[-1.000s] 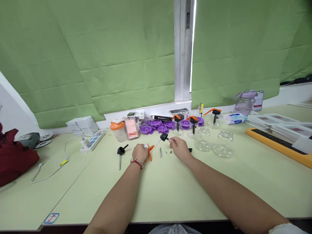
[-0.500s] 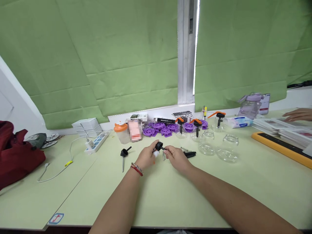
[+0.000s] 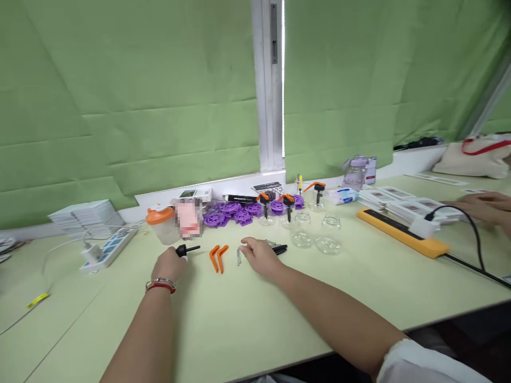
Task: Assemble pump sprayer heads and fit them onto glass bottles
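Observation:
My left hand [image 3: 170, 264] is closed around a small black cap [image 3: 181, 250] whose thin black stem points right. Something white shows beside the fingers, too small to make out. My right hand [image 3: 258, 256] hovers low or rests over the table, thumb and forefinger slightly apart, with nothing visible between them. Just left of its fingertips lie thin metal screws or pins [image 3: 238, 257]. Springs [image 3: 273, 243] and black tubes [image 3: 281, 249] lie partly hidden behind the right hand. Between the hands are two bent orange levers [image 3: 217, 258].
Behind stand purple wheel-like parts [image 3: 229, 211], glass jars [image 3: 328, 234], black-and-orange pump tops [image 3: 288, 202] and an orange-lidded cup [image 3: 159, 218]. Left is a power strip [image 3: 115, 247]; right, a yellow-orange strip [image 3: 403, 234]. Another person's hands [image 3: 485, 206] are over printed cards at far right.
My hands have parted: the left went left with a black cap, the right let go of its stem. The orange levers are now uncovered. The view has turned right.

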A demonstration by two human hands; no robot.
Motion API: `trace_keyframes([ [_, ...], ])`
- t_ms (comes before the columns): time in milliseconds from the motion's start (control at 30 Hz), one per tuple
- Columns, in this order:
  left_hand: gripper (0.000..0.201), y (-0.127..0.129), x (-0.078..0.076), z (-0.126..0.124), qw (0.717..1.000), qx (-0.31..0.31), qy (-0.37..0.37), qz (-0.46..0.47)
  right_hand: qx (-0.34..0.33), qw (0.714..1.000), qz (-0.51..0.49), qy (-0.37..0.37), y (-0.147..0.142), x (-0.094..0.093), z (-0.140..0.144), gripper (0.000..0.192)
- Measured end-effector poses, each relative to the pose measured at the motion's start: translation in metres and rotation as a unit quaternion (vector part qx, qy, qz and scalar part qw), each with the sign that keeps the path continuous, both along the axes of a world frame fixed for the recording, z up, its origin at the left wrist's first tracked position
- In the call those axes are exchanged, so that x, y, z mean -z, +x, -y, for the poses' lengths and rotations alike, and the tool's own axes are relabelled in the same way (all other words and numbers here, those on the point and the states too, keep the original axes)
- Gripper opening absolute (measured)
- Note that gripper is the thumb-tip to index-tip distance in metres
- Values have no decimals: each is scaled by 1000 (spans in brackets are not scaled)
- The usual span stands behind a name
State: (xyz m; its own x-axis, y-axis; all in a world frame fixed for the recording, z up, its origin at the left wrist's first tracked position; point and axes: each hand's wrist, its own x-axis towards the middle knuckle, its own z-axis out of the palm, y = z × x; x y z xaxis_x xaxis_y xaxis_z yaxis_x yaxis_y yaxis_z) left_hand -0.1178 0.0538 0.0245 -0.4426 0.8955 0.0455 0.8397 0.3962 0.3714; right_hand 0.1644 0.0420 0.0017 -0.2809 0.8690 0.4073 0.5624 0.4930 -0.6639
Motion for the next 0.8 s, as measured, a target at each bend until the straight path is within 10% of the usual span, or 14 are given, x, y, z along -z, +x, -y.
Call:
trace_keyframes([
  [233, 29, -14, 1, 1, 998, -29, -55, 10, 57, 998, 11, 3, 19, -13, -17, 34],
  [467, 21, -9, -5, 0, 997, -35, -65, -26, 317, 919, 204, 115, 74, -62, -67, 37],
  [800, 20, 4, -16, 5, 995, -41, -79, -44, 363, 885, 284, -59, 107, -81, -120, 31],
])
